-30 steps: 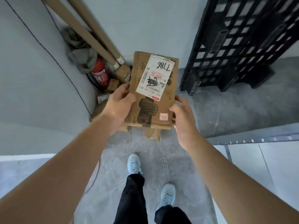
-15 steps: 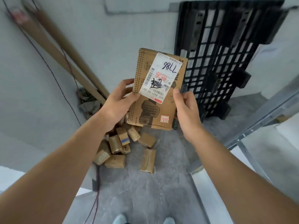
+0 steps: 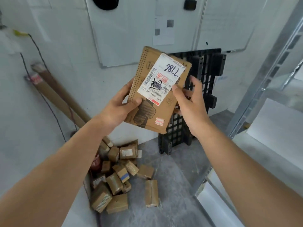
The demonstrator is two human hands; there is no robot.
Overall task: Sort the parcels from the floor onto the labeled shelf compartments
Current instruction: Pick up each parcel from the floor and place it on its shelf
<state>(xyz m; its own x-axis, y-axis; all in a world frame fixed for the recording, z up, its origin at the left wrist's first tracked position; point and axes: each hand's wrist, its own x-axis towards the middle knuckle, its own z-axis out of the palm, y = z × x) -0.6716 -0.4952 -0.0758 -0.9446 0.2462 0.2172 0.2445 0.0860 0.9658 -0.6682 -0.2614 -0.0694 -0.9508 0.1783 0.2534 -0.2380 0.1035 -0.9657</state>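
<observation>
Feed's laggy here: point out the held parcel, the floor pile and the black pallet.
held parcel (image 3: 148, 112), head view, lower brown face.
floor pile (image 3: 114, 182), head view, middle box.
black pallet (image 3: 205, 66), head view, upper slats.

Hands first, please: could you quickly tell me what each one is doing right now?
Left hand: closed, gripping the flat cardboard parcel by its left edge.
Right hand: thumb on the parcel's label, fingers behind it, holding it.

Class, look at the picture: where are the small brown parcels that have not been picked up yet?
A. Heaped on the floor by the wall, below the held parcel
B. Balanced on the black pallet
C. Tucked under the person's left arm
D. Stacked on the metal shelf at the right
A: the small parcels lie in a loose heap on the grey floor at the foot of the wall, below the held parcel.
</observation>
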